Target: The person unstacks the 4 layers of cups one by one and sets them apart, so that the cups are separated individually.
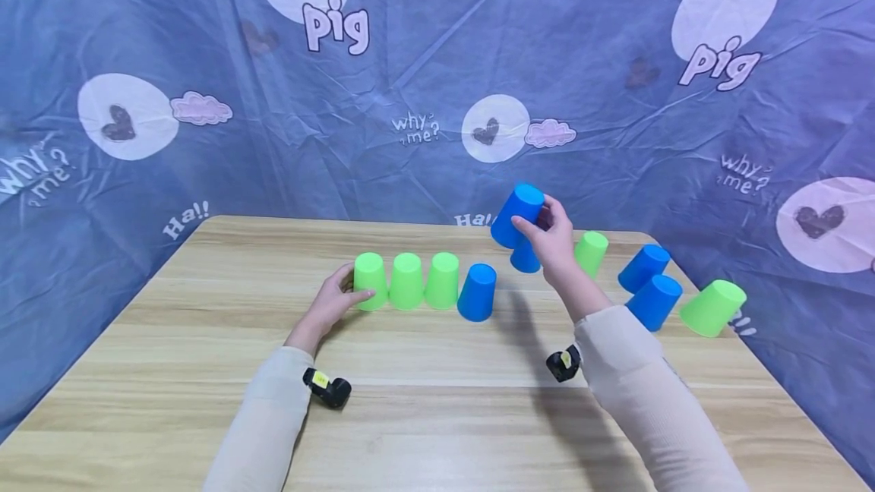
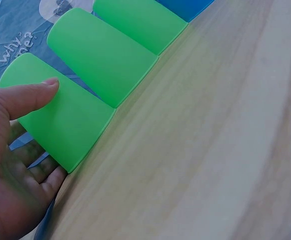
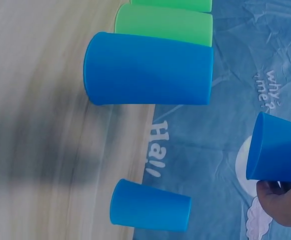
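My left hand (image 1: pixel 333 298) holds the leftmost green cup (image 1: pixel 370 283), thumb on its front and fingers at its far side. Two more green cups, a middle one (image 1: pixel 406 282) and a right one (image 1: pixel 443 282), continue the row, all upside down on the table. A blue cup (image 1: pixel 477 293) stands at the row's right end. Raised above the table, another blue cup (image 3: pixel 280 150) tilts in my right hand (image 1: pixel 552 238), gripped between thumb and fingers. Behind and below it in the head view, a further blue cup (image 1: pixel 525 257) stands on the table, partly hidden.
On the right side of the wooden table (image 1: pixel 424 424) stand a green cup (image 1: pixel 592 253), partly behind my right arm, two blue cups, one farther back (image 1: pixel 644 268) and one nearer (image 1: pixel 654 302), and a green cup (image 1: pixel 713 308) near the right edge. A patterned blue cloth (image 1: pixel 383 150) hangs behind.
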`<action>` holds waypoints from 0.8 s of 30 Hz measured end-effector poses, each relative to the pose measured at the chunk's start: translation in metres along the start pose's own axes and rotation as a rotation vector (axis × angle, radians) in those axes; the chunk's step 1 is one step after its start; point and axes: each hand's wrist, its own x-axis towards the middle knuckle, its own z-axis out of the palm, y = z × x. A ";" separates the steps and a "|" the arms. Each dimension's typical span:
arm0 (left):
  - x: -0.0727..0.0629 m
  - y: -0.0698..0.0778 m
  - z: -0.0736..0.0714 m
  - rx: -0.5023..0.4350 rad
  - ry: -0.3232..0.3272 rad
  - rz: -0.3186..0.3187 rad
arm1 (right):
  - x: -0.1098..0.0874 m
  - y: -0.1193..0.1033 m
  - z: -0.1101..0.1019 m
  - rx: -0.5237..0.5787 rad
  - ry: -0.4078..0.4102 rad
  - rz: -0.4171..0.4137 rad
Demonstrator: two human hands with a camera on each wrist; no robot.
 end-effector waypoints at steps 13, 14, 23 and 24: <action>0.003 -0.003 -0.001 -0.021 -0.005 0.009 | -0.007 0.011 -0.022 0.026 0.024 0.033; 0.003 -0.003 -0.001 -0.023 -0.005 0.009 | -0.007 0.012 -0.023 0.024 0.024 0.039; 0.003 -0.003 -0.001 -0.024 -0.001 0.015 | -0.009 0.023 -0.038 0.033 0.018 0.092; 0.003 -0.003 -0.001 -0.025 0.000 0.013 | -0.010 0.024 -0.040 0.031 0.022 0.099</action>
